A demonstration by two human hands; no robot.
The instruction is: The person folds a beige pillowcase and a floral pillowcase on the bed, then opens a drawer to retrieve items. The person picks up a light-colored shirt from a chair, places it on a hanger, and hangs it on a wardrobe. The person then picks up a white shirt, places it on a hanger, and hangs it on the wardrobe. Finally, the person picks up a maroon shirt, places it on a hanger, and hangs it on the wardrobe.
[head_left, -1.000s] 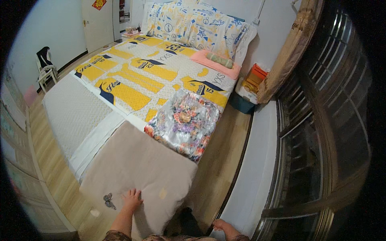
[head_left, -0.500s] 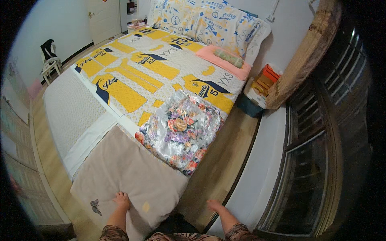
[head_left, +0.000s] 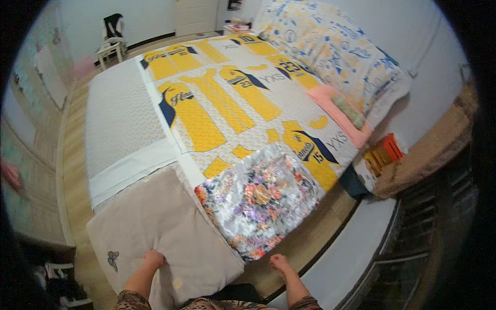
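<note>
A folded beige blanket (head_left: pixel 165 222) with a dark butterfly figure lies over the near left corner of the bed. My left hand (head_left: pixel 154 257) is on top of it, fingers curled into the fabric, with creases spreading from the grip. My right hand (head_left: pixel 279 262) is closed in the air off the bed's right side, and nothing shows in it. Nearest to that hand is the lower corner of a folded shiny floral cloth (head_left: pixel 253 222). This cloth rests on the bed beside the blanket, its upper edge covering part of the yellow-patterned sheet (head_left: pixel 206 129).
A large patterned pillow (head_left: pixel 330 57) leans at the bed's head. In front of it lies a pink pillow (head_left: pixel 338 116) with a green roll on top. A filled bin (head_left: pixel 356 181) stands by the right side, near the window (head_left: pixel 408 258). A white chair (head_left: pixel 111 49) is far left.
The view has swung, so the bed appears further right. My left fingers have gone from lying on the blanket to curled into it. My right hand is now nearer the floral cloth.
</note>
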